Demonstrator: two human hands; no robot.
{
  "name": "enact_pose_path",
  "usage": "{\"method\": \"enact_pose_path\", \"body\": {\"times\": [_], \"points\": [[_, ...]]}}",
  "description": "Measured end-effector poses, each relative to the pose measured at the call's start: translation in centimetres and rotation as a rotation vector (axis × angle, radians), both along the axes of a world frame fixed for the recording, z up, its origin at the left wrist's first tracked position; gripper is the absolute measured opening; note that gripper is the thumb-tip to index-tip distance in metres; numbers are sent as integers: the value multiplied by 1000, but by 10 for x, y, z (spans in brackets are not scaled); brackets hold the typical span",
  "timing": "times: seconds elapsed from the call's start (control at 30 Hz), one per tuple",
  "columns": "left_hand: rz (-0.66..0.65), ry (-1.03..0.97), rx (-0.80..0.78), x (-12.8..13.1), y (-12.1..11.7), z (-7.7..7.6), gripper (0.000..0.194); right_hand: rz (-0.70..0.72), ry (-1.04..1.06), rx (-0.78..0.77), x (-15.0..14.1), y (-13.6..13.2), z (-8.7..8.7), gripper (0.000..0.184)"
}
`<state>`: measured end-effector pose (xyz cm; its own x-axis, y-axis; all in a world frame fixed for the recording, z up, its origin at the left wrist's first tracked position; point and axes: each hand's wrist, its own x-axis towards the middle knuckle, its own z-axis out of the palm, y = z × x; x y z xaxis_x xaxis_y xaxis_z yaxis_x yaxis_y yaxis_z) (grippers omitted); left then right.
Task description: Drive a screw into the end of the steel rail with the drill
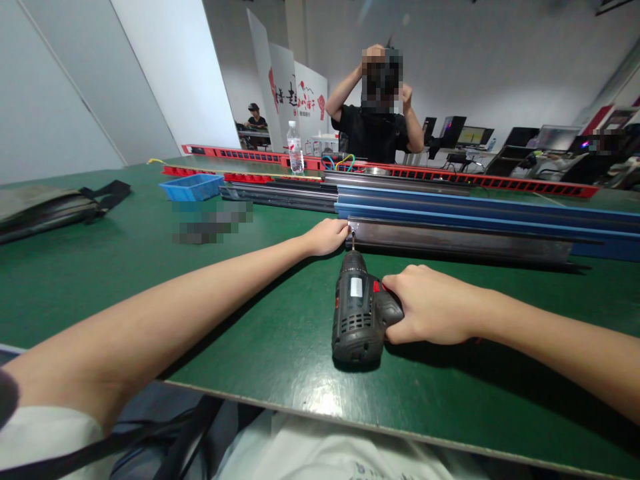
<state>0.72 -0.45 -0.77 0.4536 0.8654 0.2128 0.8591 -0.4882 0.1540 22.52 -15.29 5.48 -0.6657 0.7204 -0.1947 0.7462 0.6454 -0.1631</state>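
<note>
Right hand (434,305) closed around the handle of the heavy, rigid drill (359,313); left hand (327,236), curled, steadies the stiff metal rail (460,241) at its left end.

1. A dark grey cordless drill (359,313) with a white label and red trigger lies across the green tabletop (150,267), its bit pointing away at the end of a rail.
2. The dark metal rail (460,241) lies lengthwise, its near-left end meeting the drill's bit.
</note>
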Motion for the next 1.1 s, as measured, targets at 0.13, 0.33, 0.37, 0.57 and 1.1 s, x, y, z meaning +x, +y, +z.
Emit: {"method": "enact_pose_path", "body": {"times": [0.13,0.33,0.37,0.57,1.1], "points": [[15,4,-22,1,-1,1,44,-4,1,-1,0,0,1,23],[11,4,-13,1,-2,1,44,-5,1,-1,0,0,1,23],[11,5,-14,1,-2,2,44,-8,0,-1,0,0,1,23],[6,11,-8,1,-3,2,45,-6,-9,-2,0,0,1,24],[9,-7,-14,1,-2,1,44,-1,-4,1,0,1,1,23]]}}
